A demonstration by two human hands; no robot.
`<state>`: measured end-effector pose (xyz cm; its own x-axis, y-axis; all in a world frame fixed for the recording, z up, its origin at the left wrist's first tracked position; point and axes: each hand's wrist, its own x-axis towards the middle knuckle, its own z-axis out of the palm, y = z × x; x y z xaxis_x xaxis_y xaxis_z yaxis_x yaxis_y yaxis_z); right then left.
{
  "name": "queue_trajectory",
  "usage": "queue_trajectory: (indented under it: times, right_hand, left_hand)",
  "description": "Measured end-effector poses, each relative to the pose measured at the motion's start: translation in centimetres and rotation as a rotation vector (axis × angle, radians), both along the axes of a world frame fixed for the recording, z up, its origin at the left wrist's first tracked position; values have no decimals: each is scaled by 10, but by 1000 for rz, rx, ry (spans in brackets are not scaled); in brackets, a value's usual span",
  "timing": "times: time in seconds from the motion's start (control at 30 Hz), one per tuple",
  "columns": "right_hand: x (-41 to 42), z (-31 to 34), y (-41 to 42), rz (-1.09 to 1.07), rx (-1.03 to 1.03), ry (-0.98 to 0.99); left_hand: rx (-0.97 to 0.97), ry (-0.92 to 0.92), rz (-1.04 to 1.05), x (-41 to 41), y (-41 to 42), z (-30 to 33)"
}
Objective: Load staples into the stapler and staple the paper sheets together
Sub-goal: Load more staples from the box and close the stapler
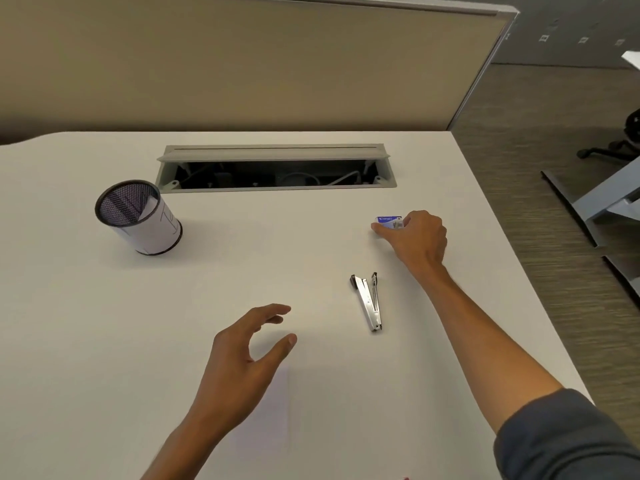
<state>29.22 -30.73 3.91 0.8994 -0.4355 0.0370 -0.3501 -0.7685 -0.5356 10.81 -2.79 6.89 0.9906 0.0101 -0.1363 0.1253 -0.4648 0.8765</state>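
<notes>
Early stage, judging by layout. Stapler (pixel 367 301) lying swung open at centre right, not yet loaded. Right hand (pixel 417 237) pinching the small staple box (pixel 388 221) just above it. Left hand (pixel 247 358) hovering, fingers loosely spread, over faint paper sheets (pixel 266 410) at lower centre, unstapled.

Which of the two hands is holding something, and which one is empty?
The right hand holds something: its fingers grip the small blue staple box on the desk. The left hand is empty, open above the desk, left of the stapler.
</notes>
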Motion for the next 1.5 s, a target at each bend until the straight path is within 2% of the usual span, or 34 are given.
queue_trajectory:
  times: [0.67, 0.83, 0.97, 1.23, 1.5]
  right_hand:
    - [58, -2, -1, -1, -74, 48]
    - [57, 8, 1, -37, -56, -19]
    - [49, 9, -3, -95, 56, -75]
    - [-7, 27, -11, -114, 399, -63]
    - [-93, 57, -6, 5, 682, -55]
  left_hand:
    - [39, 51, 16, 7, 6, -4]
    - [46, 39, 19, 7, 6, -4]
    - [42, 19, 19, 4, 6, -2]
    - [22, 24, 30, -17, 6, -3]
    - [-2, 7, 38, -60, 3, 5]
